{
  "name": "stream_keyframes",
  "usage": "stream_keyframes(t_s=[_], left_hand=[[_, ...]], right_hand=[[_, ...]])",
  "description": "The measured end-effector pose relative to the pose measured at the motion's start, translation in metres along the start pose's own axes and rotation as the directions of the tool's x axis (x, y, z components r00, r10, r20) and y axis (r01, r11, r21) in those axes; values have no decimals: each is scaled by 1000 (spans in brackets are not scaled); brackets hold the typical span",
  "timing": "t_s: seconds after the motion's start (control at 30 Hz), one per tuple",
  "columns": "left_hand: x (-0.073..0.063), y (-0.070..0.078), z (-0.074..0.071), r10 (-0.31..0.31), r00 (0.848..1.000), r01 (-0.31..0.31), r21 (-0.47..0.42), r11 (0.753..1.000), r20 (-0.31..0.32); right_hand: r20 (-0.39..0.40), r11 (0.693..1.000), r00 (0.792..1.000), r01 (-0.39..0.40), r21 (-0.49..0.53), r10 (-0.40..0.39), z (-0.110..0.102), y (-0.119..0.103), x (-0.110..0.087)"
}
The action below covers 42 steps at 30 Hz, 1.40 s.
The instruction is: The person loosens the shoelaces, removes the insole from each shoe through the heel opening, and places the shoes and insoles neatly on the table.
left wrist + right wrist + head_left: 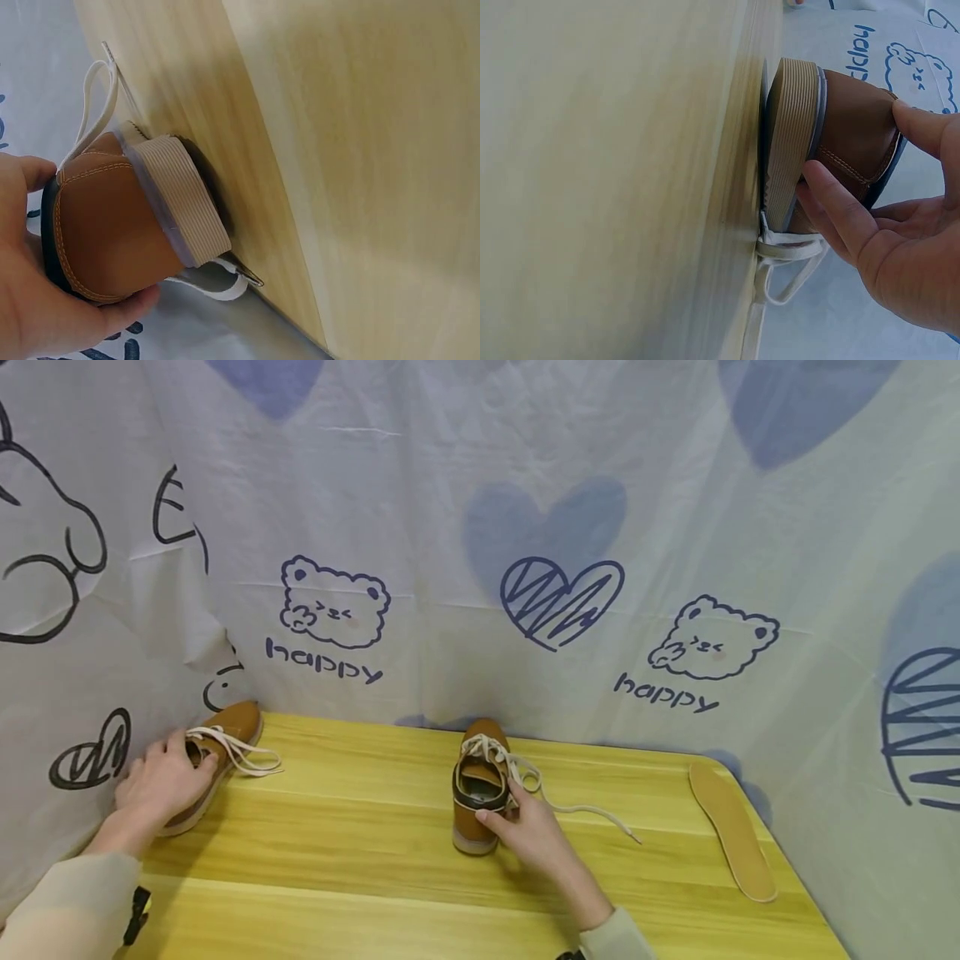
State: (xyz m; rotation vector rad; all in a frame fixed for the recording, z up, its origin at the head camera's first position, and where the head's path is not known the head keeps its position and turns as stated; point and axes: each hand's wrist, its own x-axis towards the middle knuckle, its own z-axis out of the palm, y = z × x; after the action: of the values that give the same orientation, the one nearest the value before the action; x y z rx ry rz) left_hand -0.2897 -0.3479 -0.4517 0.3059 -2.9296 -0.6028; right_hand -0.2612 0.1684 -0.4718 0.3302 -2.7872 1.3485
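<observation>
At the left of the head view, my left hand (161, 785) grips a brown lace-up shoe (242, 722) around its heel and collar. The left wrist view shows that shoe's brown heel (120, 232), ribbed pale sole (187, 199) and loose white laces, with fingers on one side and thumb on the other. A matching brown shoe (467, 828) is in the middle, toe pointing away. My right hand (536, 831) holds it at the back, thumb on the heel's rim and fingers along its right side (855, 120). Its white lace (592, 812) trails to the right.
A tan insole (731, 831) lies flat near the right edge of the yellow wooden table (337, 868). White cloth (442, 643) printed with hearts and bears hangs behind the table and along both sides, close to the shoe toes.
</observation>
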Motion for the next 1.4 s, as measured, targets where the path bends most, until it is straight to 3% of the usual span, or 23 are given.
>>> stream_keyframes(t_s=[0.3, 0.6, 1.07, 1.4], left_hand=[[-5, 3, -3, -19, 999, 19, 3, 1000, 32], [-17, 22, -3, -15, 999, 15, 2, 1000, 45], [-43, 68, 15, 59, 997, -59, -2, 998, 55], [-67, 107, 23, 122, 987, -124, 10, 992, 103]], right_hand=[[6, 1000, 1000, 7, 12, -8, 0, -1, 0], [11, 999, 1000, -26, 19, 26, 0, -1, -1], [11, 999, 1000, -23, 39, 23, -1, -1, 0], [-53, 1000, 998, -17, 21, 18, 0, -2, -2]])
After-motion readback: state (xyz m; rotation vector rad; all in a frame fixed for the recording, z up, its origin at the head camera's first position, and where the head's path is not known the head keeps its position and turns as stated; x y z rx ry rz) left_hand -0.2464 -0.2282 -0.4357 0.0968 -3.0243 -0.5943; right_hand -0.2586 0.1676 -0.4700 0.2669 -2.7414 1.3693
